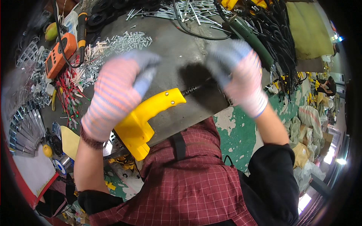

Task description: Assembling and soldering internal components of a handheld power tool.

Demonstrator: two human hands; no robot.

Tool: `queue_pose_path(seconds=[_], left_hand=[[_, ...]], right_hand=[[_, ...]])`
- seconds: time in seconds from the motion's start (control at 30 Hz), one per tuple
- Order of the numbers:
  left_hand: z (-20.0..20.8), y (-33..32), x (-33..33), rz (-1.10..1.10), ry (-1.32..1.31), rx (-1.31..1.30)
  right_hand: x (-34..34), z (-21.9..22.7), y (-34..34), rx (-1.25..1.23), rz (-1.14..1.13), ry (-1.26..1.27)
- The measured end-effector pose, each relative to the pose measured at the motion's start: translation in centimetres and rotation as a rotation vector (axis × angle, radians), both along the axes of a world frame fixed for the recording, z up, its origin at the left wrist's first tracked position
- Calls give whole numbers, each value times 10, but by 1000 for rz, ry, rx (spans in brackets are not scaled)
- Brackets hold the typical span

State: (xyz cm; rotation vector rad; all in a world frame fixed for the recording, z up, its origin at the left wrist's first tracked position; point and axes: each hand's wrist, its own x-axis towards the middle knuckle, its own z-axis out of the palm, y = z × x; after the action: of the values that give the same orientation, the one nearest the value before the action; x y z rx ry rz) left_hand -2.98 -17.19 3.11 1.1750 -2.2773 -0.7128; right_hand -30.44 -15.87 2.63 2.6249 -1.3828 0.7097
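A yellow plastic tool housing (141,120) with a curved handle lies at the near edge of the dark bench. Two screws show in its handle, and a black cord (190,90) with a ribbed sleeve leaves the handle's end toward the right. My left hand (118,88), in a striped glove with grey-blue fingertips, is above the housing's left part; its fingers are smeared by motion. My right hand (241,73), gloved alike, is over the bench's right side near the cord. Its blurred fingers hide whether they touch the cord or hold anything.
Small screws (134,40) lie piled at the far left, with long screws (188,12) at the back. An orange meter (60,55) and red-wired parts (71,92) are at left. A green power tool (247,35) and black cables (277,41) stand at far right.
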Motion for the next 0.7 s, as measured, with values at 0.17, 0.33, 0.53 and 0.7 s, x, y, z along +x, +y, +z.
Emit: queue_pose_path(seconds=[0.17, 0.33, 0.53, 0.7], left_hand=[[-18, -74, -64, 0, -207, -475], [-34, -113, -114, 13, -535, -678], [-44, -135, -148, -199, -750, -738], [-44, -145, -132, -301, -672, -877]], right_hand=[[-22, -2, -97, 379, -443, 748], [-21, 2, -106, 308, -343, 649], [-37, 23, -15, 408, -269, -766], [2, 8, 70, 513, -335, -884]])
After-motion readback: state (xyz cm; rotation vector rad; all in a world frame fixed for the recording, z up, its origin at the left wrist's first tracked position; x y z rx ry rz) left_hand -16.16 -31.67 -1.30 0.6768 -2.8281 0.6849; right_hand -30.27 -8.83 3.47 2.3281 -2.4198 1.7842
